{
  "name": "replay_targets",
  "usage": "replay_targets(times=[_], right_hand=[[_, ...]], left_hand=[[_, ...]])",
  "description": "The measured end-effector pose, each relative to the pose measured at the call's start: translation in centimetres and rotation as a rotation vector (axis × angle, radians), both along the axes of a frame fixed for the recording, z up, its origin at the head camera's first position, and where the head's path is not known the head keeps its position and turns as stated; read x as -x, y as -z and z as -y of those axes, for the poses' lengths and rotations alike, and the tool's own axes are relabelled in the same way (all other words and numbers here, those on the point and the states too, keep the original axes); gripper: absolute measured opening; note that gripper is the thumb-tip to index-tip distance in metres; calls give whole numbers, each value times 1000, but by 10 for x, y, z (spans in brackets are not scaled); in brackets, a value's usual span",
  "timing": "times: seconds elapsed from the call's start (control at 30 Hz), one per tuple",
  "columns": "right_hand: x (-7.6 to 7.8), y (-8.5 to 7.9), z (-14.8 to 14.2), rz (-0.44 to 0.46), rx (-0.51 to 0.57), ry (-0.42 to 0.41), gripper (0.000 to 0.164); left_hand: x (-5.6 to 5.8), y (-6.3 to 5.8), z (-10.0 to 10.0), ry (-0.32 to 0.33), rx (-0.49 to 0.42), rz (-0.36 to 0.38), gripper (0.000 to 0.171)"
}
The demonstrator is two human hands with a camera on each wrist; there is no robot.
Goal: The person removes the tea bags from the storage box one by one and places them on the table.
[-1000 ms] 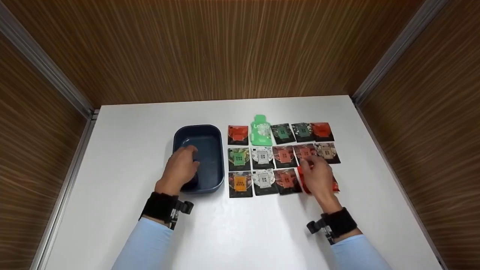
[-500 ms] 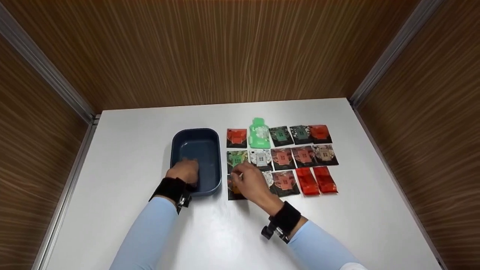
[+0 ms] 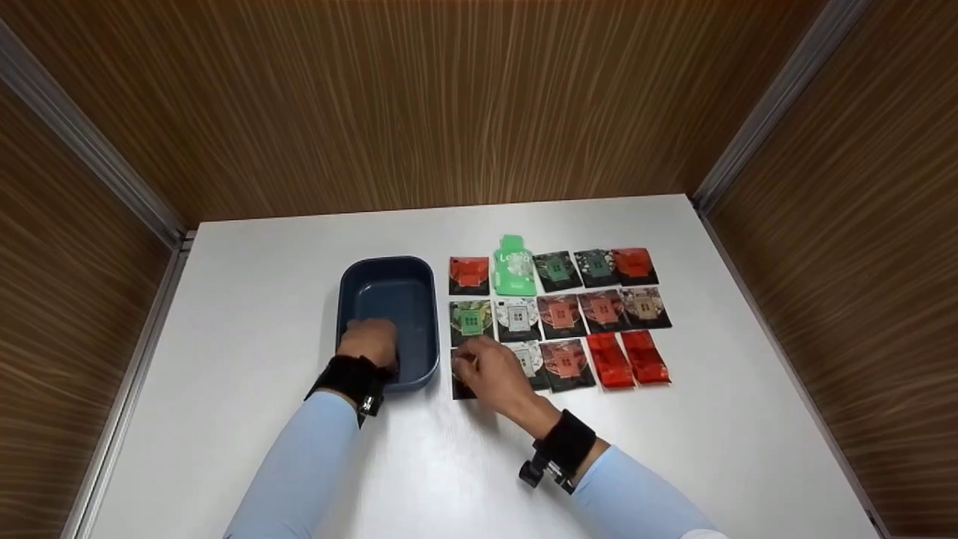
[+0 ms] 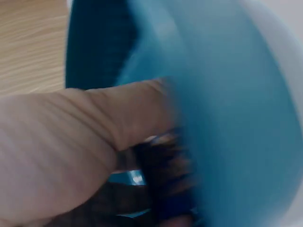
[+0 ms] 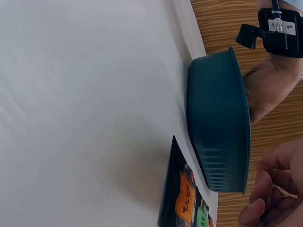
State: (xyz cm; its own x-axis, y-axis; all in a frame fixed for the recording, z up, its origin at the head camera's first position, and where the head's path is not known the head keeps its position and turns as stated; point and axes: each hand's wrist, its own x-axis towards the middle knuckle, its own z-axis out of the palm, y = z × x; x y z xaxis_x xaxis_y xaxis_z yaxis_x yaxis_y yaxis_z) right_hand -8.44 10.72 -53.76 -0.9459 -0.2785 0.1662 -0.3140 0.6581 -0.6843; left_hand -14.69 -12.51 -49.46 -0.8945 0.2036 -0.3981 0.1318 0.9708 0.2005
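My left hand (image 3: 368,343) reaches down into the dark blue bin (image 3: 414,322) on the left. In the left wrist view its thumb and fingers pinch a dark blue packet (image 4: 165,175) with a brownish pattern, partly hidden by the bin wall. My right hand (image 3: 494,374) hovers over the orange-label sachet (image 5: 184,201) in the front row, its fingers loosely curled and holding nothing. Two shiny red packets (image 3: 612,361) lie side by side at that row's right end. Beside the orange-label sachet, a white-and-black sachet (image 3: 533,363) is partly covered by my right hand.
Several sachets lie in rows right of the bin, including a green-label one (image 3: 471,320) in the middle row. A green spouted pouch (image 3: 514,271) lies in the back row. Wood-grain panels (image 3: 449,105) enclose the white table (image 3: 247,314) behind and at both sides.
My right hand has left the red packets at the right and moved left to the orange-label sachet, fairly still since half a second ago. My left hand has sunk deeper into the bin.
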Motion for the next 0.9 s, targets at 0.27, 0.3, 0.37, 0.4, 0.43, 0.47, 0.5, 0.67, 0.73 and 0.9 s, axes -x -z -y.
replay_targets(times=[0.27,0.3,0.37,0.4,0.43,0.47,0.5,0.67,0.73,0.9], right_hand=[[-1,-2,5,17,25,-22,9],[-1,-4,5,22,39,-20,10],[1,-9,6,32,82,-22,12],[2,-11,7,36,99,-25,16],[3,-14,7,37,114,-34,22],[5,-17,8,38,126,-42,28],[6,-20,9,36,134,-55,35],[9,-32,10,28,181,-121,49],[8,-35,10,17,218,-136,42],[5,-40,2,124,379,-103,31]], left_hand=[[2,-8,7,-33,-199,1,27],[1,-13,8,-42,-243,6,33],[-1,-23,6,-57,-319,11,43],[-3,-28,5,-58,-347,6,47],[-5,-32,2,-57,-368,-1,50],[-7,-37,0,-50,-387,-7,51],[-10,-42,-4,-39,-401,-14,53],[-23,-60,-22,74,-471,-51,56],[-26,-65,-27,114,-504,-61,55],[-30,-71,-31,86,-621,-80,66]])
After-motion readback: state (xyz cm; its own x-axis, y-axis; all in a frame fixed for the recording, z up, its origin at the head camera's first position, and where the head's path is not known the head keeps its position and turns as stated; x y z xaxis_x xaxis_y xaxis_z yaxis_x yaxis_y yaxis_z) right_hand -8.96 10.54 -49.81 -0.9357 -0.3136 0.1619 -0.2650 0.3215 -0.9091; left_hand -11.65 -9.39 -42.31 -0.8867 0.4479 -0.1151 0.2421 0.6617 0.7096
